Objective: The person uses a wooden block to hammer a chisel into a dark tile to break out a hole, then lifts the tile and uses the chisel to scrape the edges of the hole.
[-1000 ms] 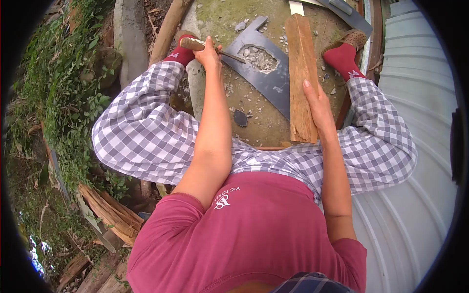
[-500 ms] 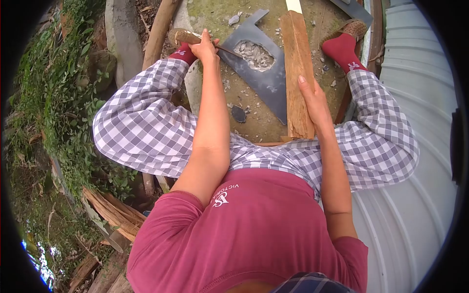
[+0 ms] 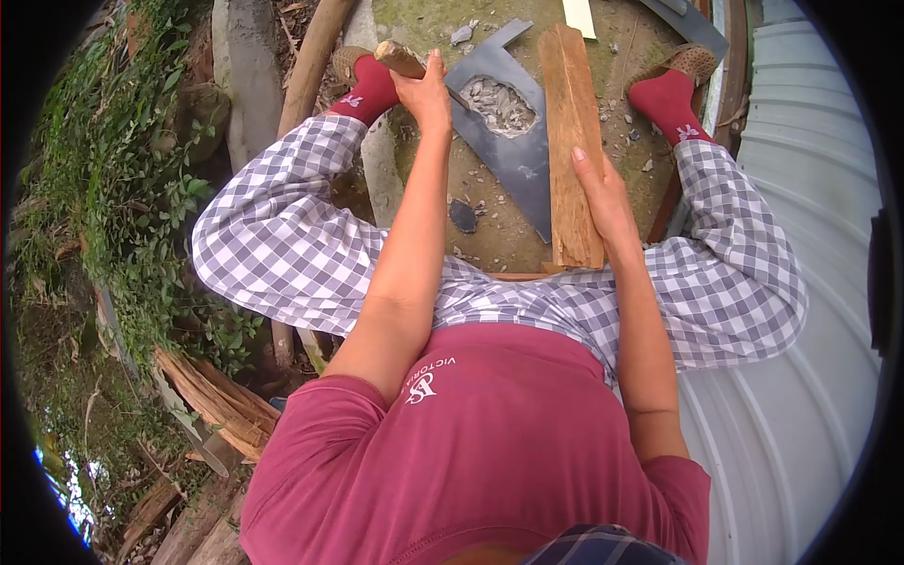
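My left hand (image 3: 428, 99) is closed round a tool with a thick wooden handle (image 3: 400, 59). The tool's thin dark shaft reaches toward the edge of a rough hole in a dark grey slab (image 3: 513, 165); whether its tip touches is unclear. Pale broken chips (image 3: 499, 105) fill the hole. My right hand (image 3: 607, 202) grips the near right edge of a long wooden board (image 3: 572, 141), thumb on top. The board lies lengthwise beside the slab, overlapping its right edge.
My socked feet (image 3: 372, 89) rest either side of the work. A small dark shard (image 3: 462, 216) and grey chips lie on the mossy ground. Corrugated metal sheeting (image 3: 800, 217) runs along the right. Plants (image 3: 132, 207), logs (image 3: 315, 61) and split wood (image 3: 217, 400) are at the left.
The tool's handle has swung up and now sticks out above my left hand, which has shifted slightly right. My right hand stays on the board. The view has shifted slightly.
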### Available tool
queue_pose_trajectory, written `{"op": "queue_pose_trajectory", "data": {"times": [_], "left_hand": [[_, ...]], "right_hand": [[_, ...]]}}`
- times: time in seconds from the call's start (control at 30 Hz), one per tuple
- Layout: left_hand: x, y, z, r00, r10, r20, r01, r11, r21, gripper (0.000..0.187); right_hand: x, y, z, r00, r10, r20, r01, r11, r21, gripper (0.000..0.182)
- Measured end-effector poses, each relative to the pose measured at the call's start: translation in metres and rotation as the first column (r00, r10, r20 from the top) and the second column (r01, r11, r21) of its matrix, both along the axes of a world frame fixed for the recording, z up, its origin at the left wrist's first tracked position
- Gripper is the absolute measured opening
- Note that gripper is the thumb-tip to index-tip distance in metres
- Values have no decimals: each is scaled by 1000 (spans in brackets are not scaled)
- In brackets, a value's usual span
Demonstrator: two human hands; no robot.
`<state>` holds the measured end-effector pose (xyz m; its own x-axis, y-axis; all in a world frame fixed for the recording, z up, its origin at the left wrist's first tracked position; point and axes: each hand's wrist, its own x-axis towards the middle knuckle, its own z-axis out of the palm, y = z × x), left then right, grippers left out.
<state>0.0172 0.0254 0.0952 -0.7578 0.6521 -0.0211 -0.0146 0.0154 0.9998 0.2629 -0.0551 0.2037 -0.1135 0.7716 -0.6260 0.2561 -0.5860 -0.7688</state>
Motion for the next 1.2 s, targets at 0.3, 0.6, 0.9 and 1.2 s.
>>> {"op": "queue_pose_trajectory", "data": {"times": [0.3, 0.6, 0.9, 1.2], "left_hand": [[-1, 1, -2, 999, -10, 33, 10, 1000, -1, 52], [-3, 2, -21, 984, 130, -119, -139, 987, -75, 50], [36, -5, 3, 911, 410, 41, -405, 910, -93, 49], [35, -8, 31, 919, 362, 156, -390, 894, 220, 31]], "right_hand": [[1, 0, -4, 1000, 5, 1, -5, 1000, 30, 64], [1, 5, -3, 998, 53, 20, -55, 996, 67, 64], [-88, 97, 123, 875, 406, 262, -484, 735, 475, 73], [-135, 91, 127, 564, 630, 534, -820, 500, 278, 68]]}}
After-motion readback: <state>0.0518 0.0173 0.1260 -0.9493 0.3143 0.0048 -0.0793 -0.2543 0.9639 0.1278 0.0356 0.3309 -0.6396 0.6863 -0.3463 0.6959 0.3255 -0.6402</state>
